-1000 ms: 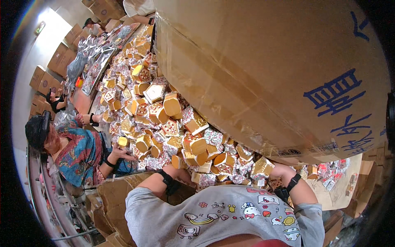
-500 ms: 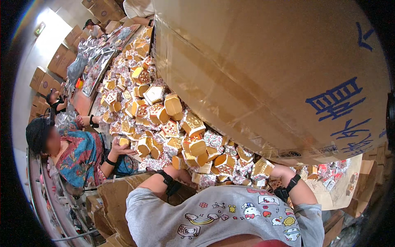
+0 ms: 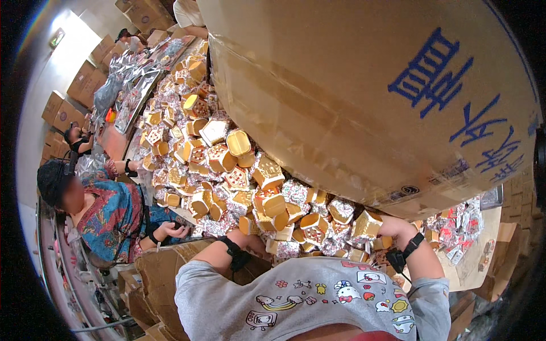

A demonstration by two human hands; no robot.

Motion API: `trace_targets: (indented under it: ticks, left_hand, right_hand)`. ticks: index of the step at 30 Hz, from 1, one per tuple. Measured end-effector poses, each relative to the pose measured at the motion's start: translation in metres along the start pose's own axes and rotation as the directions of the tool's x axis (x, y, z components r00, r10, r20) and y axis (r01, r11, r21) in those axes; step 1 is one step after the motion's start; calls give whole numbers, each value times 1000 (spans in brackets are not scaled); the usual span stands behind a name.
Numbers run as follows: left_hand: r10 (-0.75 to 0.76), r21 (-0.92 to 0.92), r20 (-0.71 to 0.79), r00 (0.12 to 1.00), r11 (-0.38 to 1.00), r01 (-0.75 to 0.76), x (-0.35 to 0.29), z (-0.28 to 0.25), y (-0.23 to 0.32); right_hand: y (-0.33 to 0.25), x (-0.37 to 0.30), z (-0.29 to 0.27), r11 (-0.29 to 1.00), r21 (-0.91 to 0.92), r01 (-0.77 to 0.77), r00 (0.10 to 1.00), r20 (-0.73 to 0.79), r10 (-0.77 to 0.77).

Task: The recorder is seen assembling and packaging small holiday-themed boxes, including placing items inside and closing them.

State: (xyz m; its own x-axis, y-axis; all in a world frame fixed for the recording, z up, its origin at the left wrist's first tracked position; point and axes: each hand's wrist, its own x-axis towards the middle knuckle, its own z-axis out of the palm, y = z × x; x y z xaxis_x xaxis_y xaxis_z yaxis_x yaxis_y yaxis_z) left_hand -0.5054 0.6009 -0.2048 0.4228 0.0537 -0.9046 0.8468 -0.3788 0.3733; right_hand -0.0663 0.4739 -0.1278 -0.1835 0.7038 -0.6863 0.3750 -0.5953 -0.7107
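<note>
A heap of small gold house-shaped boxes (image 3: 267, 172), mixed with white, red and green speckled pieces, lies in front of me. My left hand (image 3: 250, 241) reaches into the near side of the heap, beside an upright gold box; its fingers are hidden. On the right, my right hand (image 3: 395, 227) is at a gold house-shaped box (image 3: 367, 225), which moves with it; the fingers are behind the box. Both my wrists wear black straps. A large cardboard carton (image 3: 341, 113) hangs tilted over the far right of the heap.
A co-worker in a patterned top sits at the left, one hand (image 3: 172, 232) open near the heap. Silvery bags (image 3: 122, 85) cover a table behind. Red and white packets (image 3: 460, 227) lie at the right. Open cardboard (image 3: 165, 267) stands at my left.
My right hand and the gold box by it have moved slightly away from me. The co-worker has let go of a small gold box and drawn that hand back. The large carton has shifted.
</note>
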Motion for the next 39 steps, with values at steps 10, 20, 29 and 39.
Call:
trace_targets:
  ticks: [10, 20, 29, 39]
  left_hand:
    - [8, -16, 20, 1000, 1000, -8, 4, 2, 5]
    - [-37, -7, 8, 999, 999, 37, -4, 5, -5]
    - [-80, 80, 102, 992, 994, 72, -4, -16, 4]
    - [-181, 161, 208, 961, 976, 149, -11, -23, 33]
  right_hand:
    - [-15, 8, -25, 989, -85, -119, 945, 296, 140]
    - [-49, 4, -46, 967, -256, 10, 899, 425, 104]
    - [-48, 0, -55, 928, -320, 191, 871, 492, -9]
    - [-65, -14, -39, 899, -400, 181, 917, 399, -7]
